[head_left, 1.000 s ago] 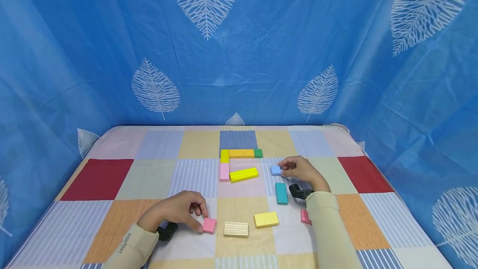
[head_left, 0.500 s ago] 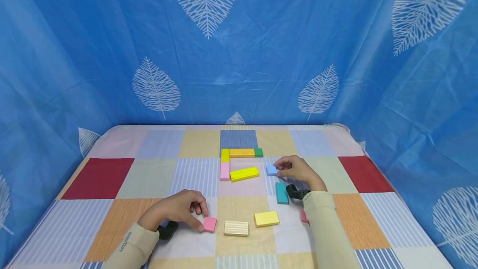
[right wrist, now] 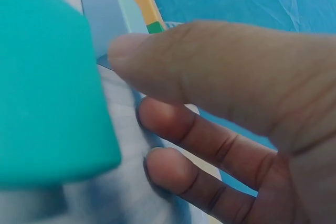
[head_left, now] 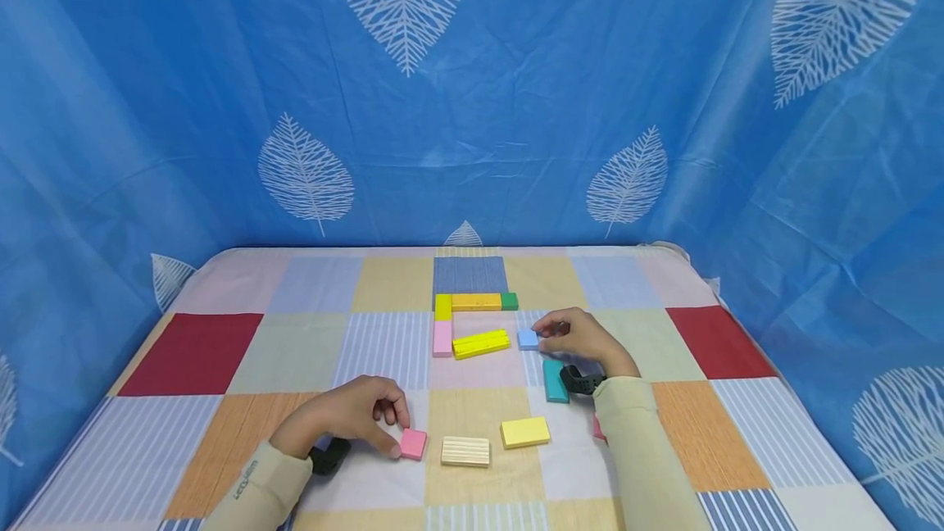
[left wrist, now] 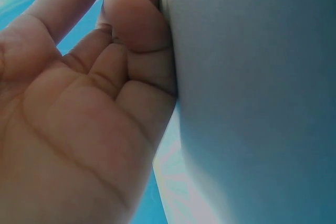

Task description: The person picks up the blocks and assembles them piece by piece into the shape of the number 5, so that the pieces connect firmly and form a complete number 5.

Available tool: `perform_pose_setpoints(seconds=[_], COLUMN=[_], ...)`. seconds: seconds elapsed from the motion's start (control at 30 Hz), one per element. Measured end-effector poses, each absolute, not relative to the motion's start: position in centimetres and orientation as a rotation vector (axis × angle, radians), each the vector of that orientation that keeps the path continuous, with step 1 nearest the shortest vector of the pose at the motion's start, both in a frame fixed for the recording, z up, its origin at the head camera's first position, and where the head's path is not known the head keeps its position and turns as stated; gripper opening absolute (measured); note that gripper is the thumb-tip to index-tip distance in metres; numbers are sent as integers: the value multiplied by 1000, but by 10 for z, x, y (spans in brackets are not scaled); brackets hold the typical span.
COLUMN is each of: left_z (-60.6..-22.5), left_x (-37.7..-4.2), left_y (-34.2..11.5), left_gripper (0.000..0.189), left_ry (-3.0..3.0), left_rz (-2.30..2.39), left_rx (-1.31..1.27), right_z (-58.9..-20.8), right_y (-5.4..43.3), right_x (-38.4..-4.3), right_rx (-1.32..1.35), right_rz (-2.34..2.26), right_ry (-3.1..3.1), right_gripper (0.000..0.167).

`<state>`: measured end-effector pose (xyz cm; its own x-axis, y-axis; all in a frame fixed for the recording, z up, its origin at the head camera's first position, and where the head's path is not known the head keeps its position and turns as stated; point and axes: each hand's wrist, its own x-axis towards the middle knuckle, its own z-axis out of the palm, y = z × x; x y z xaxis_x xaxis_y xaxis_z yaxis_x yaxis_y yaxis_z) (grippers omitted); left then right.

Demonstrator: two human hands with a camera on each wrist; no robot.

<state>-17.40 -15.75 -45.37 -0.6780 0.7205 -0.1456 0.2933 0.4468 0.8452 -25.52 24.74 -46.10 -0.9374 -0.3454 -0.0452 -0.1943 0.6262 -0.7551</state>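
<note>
In the head view my right hand point(head_left: 580, 336) holds a small light-blue block point(head_left: 527, 340) at its right side. The right wrist view has the thumb point(right wrist: 157, 59) against one end of that block, with two other fingertips below; the index finger is hidden. At the lower left, my left hand point(head_left: 359, 414) holds a small pink block point(head_left: 413, 444) between thumb and index finger, flat on the cloth. Only the palm and curled fingers point(left wrist: 142, 19) show in the left wrist view. Left of the light-blue block lies a tilted bright yellow block point(head_left: 481, 344).
Yellow, light-pink, orange point(head_left: 475, 301) and green point(head_left: 509, 301) blocks form an L-shaped corner. A teal block point(head_left: 555, 382) lies by the right wrist. Nearer are a pale yellow block point(head_left: 525, 433), a ridged wooden block point(head_left: 465, 451) and a pink block point(head_left: 598, 428) partly behind the right sleeve.
My right hand has moved left with the light-blue block, bringing it closer to the tilted yellow block. The right sleeve covers more of the far pink block. My left hand has stayed put.
</note>
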Motion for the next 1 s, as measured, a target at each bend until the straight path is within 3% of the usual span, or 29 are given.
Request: perform_pose_setpoints(seconds=[1.0], left_z=[-454], left_x=[-176], left_y=[-158], left_gripper=[23], left_ry=[2191], left_rz=[1151], left_rx=[844], right_z=[-461], right_y=[237], right_x=[-258], right_rx=[-509], right_rz=[-1174], right_ry=[2621], right_gripper=[22])
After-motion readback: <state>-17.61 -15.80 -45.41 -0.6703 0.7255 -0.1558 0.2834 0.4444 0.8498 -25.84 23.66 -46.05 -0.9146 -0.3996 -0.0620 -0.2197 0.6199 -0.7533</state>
